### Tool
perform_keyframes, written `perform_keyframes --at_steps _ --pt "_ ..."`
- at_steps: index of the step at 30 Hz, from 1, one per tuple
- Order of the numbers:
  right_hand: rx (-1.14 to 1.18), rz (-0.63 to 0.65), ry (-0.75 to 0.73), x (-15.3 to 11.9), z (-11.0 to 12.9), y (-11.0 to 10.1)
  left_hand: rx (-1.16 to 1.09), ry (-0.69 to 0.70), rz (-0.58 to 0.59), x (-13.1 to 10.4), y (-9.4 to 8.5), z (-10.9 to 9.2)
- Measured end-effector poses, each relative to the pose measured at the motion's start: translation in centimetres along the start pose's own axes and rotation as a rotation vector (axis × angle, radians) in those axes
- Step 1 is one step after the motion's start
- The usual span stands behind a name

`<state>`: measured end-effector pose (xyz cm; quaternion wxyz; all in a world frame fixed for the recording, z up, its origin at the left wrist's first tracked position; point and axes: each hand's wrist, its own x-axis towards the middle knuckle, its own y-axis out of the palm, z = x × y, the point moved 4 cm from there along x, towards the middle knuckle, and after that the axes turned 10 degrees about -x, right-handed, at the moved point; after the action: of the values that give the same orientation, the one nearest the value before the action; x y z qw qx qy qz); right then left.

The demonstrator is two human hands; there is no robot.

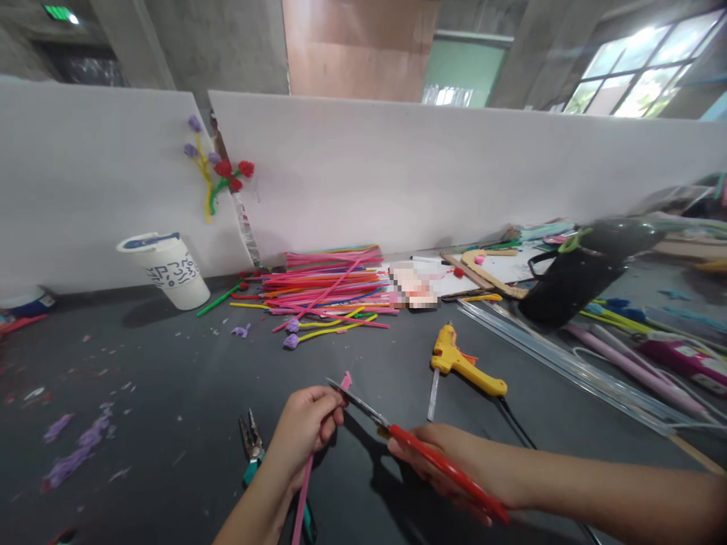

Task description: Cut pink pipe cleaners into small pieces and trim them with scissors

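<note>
My left hand (313, 425) pinches a pink pipe cleaner (303, 492), whose fuzzy tip pokes up above the fingers while the long end hangs down below the palm. In my right hand (443, 462) are red-handled scissors (437, 454), fingers wrapped round the grips. The scissor blades reach across to the pipe cleaner's tip, right by my left fingertips. Whether the blades touch it or are parted there, I cannot tell. Partly hidden behind my left forearm lie green-handled pliers (251, 443).
Beyond my hands lie a yellow glue gun (463, 362) with its cord, a pile of coloured pipe cleaners (329, 284) and purple-tipped yellow stems (323, 329). A white cup (170, 272) stands left, a black bottle (579, 276) right. Purple fluff (79, 450) litters the left side.
</note>
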<state>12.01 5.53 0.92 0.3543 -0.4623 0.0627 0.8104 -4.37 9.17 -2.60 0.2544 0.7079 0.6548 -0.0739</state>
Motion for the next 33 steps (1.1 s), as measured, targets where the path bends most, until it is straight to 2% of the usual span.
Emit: perform_keyframes --at_steps 3,9,15,20,25,27,29,31,33 --pt "0.032 0.044 0.036 0.1 0.0 0.0 0.013 -0.027 0.007 0.3 -0.3 0.4" --pt "0.000 0.103 -0.014 0.1 -0.5 0.0 0.040 -0.052 -0.005 0.2 -0.2 0.5" --pt "0.010 0.097 -0.027 0.0 -0.3 0.1 0.041 -0.056 0.003 -0.1 0.0 0.4" --pt "-0.044 0.041 -0.017 -0.9 0.4 0.4 0.014 -0.044 0.028 0.2 -0.2 0.6" --pt "-0.017 0.014 -0.004 -0.4 -0.1 0.0 -0.041 -0.009 0.057 -0.1 -0.2 0.3" --pt "0.058 -0.023 -0.078 -0.1 0.2 -0.7 -0.066 0.016 0.076 -0.4 0.1 0.0" --pt "0.132 -0.077 -0.216 0.0 0.8 -1.6 -0.086 0.041 0.117 -0.8 0.5 -0.2" --pt "0.139 -0.128 -0.340 0.1 1.6 -2.1 -0.096 0.061 0.164 -1.1 0.9 -0.3" --pt "0.096 -0.154 -0.392 0.2 2.1 -2.1 -0.092 0.075 0.190 -1.3 1.2 -0.3"
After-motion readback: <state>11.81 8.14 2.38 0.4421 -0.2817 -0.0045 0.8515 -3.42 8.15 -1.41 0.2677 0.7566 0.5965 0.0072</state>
